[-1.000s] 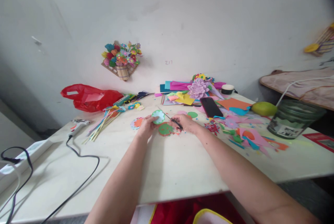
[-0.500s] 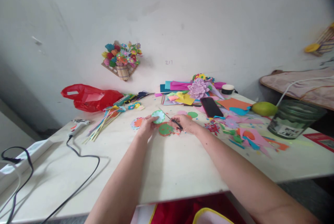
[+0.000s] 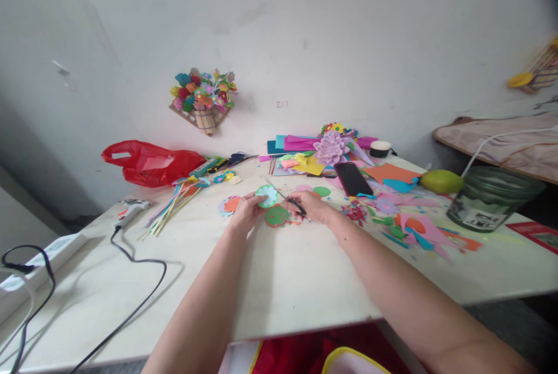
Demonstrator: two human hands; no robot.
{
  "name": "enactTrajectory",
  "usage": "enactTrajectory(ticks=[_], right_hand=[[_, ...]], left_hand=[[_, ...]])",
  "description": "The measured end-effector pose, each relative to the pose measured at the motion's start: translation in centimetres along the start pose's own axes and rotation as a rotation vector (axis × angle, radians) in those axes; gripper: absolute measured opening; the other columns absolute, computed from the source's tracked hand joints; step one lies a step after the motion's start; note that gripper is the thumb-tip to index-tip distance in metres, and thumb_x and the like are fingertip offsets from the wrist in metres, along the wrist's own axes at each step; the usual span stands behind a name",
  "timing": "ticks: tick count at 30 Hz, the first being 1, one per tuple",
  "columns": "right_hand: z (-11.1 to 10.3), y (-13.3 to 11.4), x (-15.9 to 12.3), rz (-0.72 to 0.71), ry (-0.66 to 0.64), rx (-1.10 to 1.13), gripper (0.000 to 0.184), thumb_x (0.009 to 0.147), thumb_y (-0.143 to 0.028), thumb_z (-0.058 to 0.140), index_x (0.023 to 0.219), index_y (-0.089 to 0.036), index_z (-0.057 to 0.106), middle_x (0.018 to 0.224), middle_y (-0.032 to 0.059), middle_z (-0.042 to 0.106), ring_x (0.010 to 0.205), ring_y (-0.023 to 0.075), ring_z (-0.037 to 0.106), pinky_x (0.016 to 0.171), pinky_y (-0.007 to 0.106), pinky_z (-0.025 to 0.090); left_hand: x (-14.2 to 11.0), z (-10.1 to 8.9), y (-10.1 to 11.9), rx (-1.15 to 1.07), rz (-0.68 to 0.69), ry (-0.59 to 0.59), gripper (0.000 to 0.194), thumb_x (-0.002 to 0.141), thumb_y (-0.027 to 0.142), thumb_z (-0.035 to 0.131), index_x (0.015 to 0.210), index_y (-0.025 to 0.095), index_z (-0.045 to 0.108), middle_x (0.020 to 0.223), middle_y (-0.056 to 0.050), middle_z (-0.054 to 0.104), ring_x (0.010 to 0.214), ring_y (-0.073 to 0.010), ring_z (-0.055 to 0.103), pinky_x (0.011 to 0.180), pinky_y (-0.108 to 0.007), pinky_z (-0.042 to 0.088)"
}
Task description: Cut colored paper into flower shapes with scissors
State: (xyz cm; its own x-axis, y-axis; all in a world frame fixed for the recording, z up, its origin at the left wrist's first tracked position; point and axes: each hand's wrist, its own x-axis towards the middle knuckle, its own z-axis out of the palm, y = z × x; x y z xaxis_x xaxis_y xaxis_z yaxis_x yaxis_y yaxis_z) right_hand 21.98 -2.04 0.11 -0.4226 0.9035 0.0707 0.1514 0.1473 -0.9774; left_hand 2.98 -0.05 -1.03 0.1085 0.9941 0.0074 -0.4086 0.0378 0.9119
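Note:
My left hand (image 3: 244,211) pinches a round green and white paper flower (image 3: 267,194) and holds it up above the white table (image 3: 279,281). My right hand (image 3: 312,207) is closed on a pair of scissors (image 3: 285,197), whose blades point up and left to the flower's edge. Below the flower a green scalloped paper disc (image 3: 276,216) lies on the table between both hands. A small orange and blue paper flower (image 3: 229,205) lies just left of my left hand.
A black phone (image 3: 353,179), stacked coloured paper (image 3: 300,144) and a purple paper flower (image 3: 331,148) lie behind the hands. Paper scraps (image 3: 410,226), a green fruit (image 3: 441,181) and a dark glass jar (image 3: 490,197) are to the right. Coloured sticks (image 3: 174,202), a red bag (image 3: 150,162), a glue gun (image 3: 131,209) and its cable (image 3: 131,281) are to the left.
The paper flower has shifted slightly right toward the scissors, and the blades have closed in on its edge. Both arms otherwise stay where they were.

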Motion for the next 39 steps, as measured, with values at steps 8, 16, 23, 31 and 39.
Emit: enactTrajectory(ticks=[8,16,23,31,39], right_hand=[[-0.2,0.8,0.5,-0.014,0.001,0.02,0.028,0.067,-0.037,0.072,0.072,-0.014,0.058,0.045,-0.0069,0.045,0.035,0.0054,0.038,0.033,0.018,0.032],[0.0,-0.4,-0.1,0.034,0.018,0.016,0.025,0.066,-0.032,0.072,0.071,-0.013,0.057,0.044,-0.0071,0.044,0.035,0.0053,0.038,0.033,0.017,0.03],[0.0,-0.1,0.0,0.032,0.008,0.032,0.023,0.067,-0.031,0.071,0.071,-0.013,0.058,0.043,-0.0069,0.044,0.035,0.0053,0.038,0.032,0.017,0.029],[-0.1,0.0,0.1,0.023,-0.008,0.018,0.024,0.07,-0.034,0.07,0.071,-0.014,0.057,0.043,-0.0068,0.044,0.035,0.0057,0.038,0.033,0.018,0.029],[0.0,-0.2,0.0,0.035,-0.007,0.022,0.026,0.068,-0.034,0.071,0.071,-0.013,0.057,0.043,-0.0073,0.043,0.034,0.0055,0.037,0.032,0.018,0.029]], left_hand=[[0.2,-0.2,0.0,-0.024,0.007,0.035,0.011,0.059,0.008,0.067,0.067,0.011,0.061,0.062,-0.004,0.067,0.053,-0.0138,0.063,0.051,-0.022,0.052],[0.2,-0.2,0.1,-0.037,0.013,0.079,0.009,0.06,0.007,0.064,0.067,0.011,0.061,0.063,-0.004,0.068,0.057,-0.0144,0.065,0.056,-0.024,0.055],[0.3,-0.3,0.0,-0.058,0.018,0.086,0.011,0.062,0.006,0.063,0.072,0.011,0.062,0.066,-0.005,0.068,0.06,-0.0163,0.066,0.059,-0.026,0.056],[0.3,-0.3,0.2,-0.083,0.023,0.107,0.011,0.061,0.005,0.064,0.07,0.011,0.062,0.066,-0.006,0.068,0.061,-0.0172,0.066,0.06,-0.027,0.056],[0.4,-0.4,0.1,-0.086,0.045,0.131,0.011,0.058,0.006,0.066,0.068,0.011,0.063,0.071,-0.007,0.07,0.065,-0.0187,0.068,0.065,-0.029,0.056]])
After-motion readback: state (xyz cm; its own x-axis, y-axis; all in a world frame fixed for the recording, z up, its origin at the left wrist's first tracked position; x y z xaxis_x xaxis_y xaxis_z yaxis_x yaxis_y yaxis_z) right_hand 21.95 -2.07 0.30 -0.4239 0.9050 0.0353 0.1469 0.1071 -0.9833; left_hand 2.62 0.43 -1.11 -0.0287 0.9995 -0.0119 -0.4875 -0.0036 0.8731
